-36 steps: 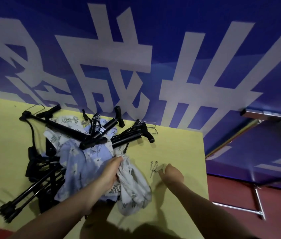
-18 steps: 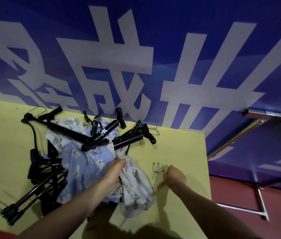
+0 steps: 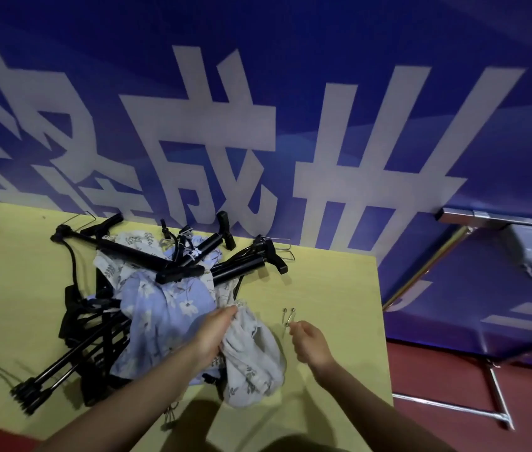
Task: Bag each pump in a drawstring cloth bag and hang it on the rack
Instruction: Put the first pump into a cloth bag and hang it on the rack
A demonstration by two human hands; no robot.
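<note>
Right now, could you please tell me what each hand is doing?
Left hand: grips the grey floral cloth bag.
Right hand: pinches the metal pins.

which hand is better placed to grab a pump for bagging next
Right, probably. The left hand already grips the grey cloth bag, while the right hand holds at most the small metal pins and lies nearer the pumps at the pile's right side.

soft printed cloth bags (image 3: 173, 308) heaped with matt black plastic pumps (image 3: 127, 249); shiny metal pins (image 3: 288, 316) at three o'clock; smooth matt yellow table (image 3: 323, 282).
</note>
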